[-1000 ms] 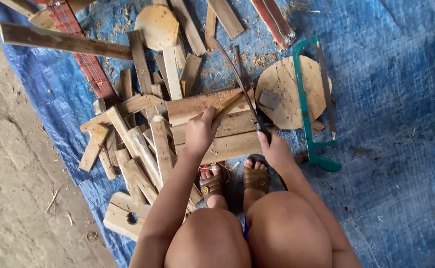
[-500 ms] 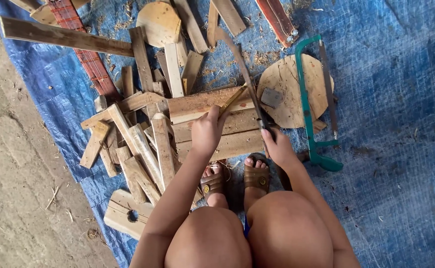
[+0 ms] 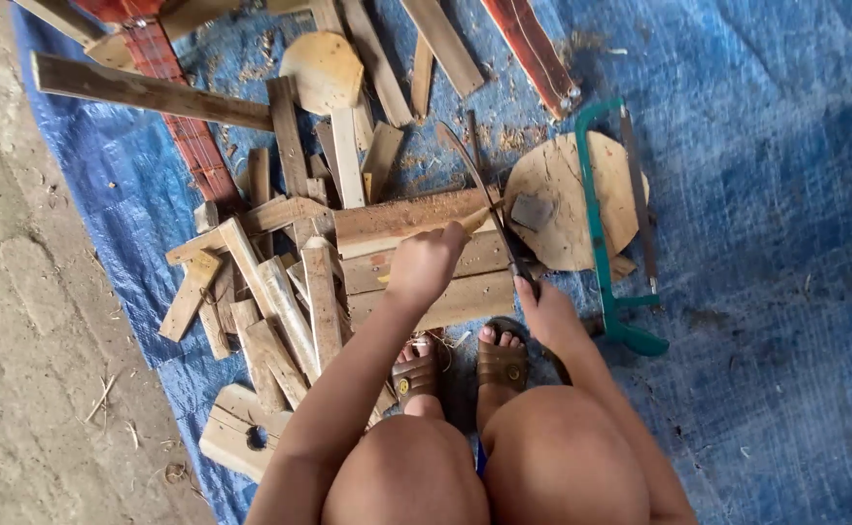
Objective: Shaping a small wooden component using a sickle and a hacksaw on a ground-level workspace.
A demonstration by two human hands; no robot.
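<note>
I squat over a blue tarp [image 3: 756,194] strewn with wood. My left hand [image 3: 426,264] grips a thin wooden stick [image 3: 472,222] that rests on a stack of wide planks [image 3: 416,255] in front of my feet. My right hand [image 3: 545,313] holds the handle of a long curved knife [image 3: 479,190]. Its dark blade points away from me and lies against the tip of the stick.
A round wooden disc [image 3: 567,199] lies right of the planks, with a green-framed hacksaw [image 3: 606,228] across it. Several short wood offcuts [image 3: 270,292] are piled at left. Long boards [image 3: 144,89] and a red strip [image 3: 188,136] lie further off. Bare concrete [image 3: 27,340] borders the tarp's left edge.
The knife blade has shifted slightly along the stick's tip, and both hands stay on their objects. The view has moved a little closer.
</note>
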